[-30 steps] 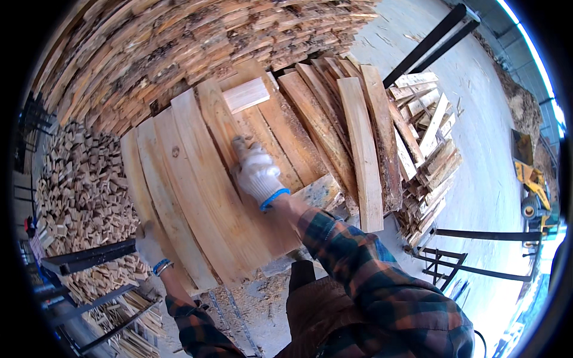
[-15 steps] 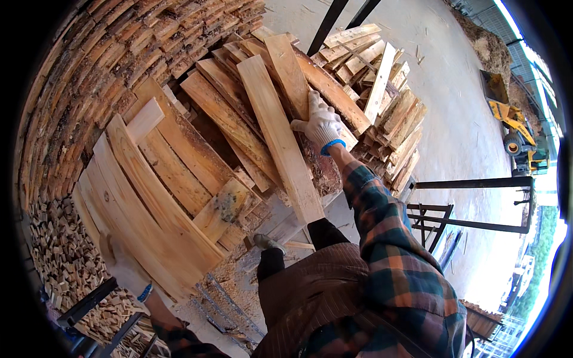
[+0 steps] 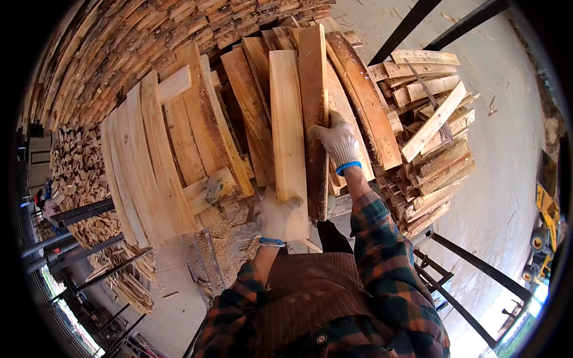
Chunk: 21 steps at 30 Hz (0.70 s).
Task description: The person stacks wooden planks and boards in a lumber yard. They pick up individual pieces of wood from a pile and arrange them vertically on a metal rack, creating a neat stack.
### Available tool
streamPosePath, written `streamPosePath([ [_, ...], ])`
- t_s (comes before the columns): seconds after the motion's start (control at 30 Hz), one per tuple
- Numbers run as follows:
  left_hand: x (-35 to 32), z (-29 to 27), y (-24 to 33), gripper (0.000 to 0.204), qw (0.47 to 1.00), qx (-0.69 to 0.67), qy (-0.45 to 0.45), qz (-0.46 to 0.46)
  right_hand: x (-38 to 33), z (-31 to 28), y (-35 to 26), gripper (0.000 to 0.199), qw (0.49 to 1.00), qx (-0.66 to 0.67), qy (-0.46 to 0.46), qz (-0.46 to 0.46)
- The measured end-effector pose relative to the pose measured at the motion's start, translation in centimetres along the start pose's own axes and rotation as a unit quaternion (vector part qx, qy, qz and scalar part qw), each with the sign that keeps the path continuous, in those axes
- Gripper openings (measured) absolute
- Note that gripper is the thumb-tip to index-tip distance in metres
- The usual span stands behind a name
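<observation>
My left hand [image 3: 276,219], in a white knit glove with a blue cuff, is closed round the near end of a pale, smooth plank [image 3: 287,125], thumb on top. The plank points away from me across the pile. My right hand [image 3: 339,143], gloved the same way, grips the right edge of a browner plank [image 3: 314,77], which is tilted up on its side next to the pale one. The fingers under both planks are hidden. More bark-edged planks [image 3: 364,101] lie just right of my right hand.
Pale boards [image 3: 143,161] lie side by side at left, with a short block [image 3: 175,84] on top. A heap of offcuts [image 3: 439,149] stands at right. Dark metal bars [image 3: 406,30] rise behind it. A yellow loader [image 3: 546,215] is far right; stacked wood [image 3: 149,36] lines the back.
My left hand has come from the left boards to the pale plank's near end. My right hand still holds the browner plank, now tilted on its side. The view has turned.
</observation>
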State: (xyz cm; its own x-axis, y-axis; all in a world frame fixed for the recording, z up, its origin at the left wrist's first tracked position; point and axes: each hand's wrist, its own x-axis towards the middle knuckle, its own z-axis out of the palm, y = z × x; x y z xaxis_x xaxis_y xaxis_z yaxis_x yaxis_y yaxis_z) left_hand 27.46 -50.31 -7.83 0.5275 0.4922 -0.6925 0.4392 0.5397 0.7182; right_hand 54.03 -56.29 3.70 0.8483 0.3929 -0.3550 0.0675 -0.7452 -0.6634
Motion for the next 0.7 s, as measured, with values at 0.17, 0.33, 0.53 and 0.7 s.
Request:
streamPosePath([
  [0.17, -7.7, 4.5, 9.6, 0.047, 0.975, 0.182, 0.081, 0.096, 0.0, -1.5, 0.5, 0.044, 0.987, 0.144, -0.066, -0.004],
  [0.33, -11.5, 1.1, 16.1, 0.050, 0.994, 0.027, 0.037, 0.102, -3.4, -1.8, -4.2, 0.030, 0.894, 0.422, -0.133, -0.074],
  [0.53, -10.1, -8.8, 18.1, 0.058, 0.781, 0.447, 0.314, 0.303, -2.8, 5.9, -14.9, 0.059, 0.952, 0.235, -0.123, -0.152],
  [0.7, -9.4, -15.6, 18.7, 0.062, 0.763, 0.405, 0.331, 0.379, -0.2, 12.5, -14.7, 0.053, 0.964, 0.201, -0.104, -0.139],
])
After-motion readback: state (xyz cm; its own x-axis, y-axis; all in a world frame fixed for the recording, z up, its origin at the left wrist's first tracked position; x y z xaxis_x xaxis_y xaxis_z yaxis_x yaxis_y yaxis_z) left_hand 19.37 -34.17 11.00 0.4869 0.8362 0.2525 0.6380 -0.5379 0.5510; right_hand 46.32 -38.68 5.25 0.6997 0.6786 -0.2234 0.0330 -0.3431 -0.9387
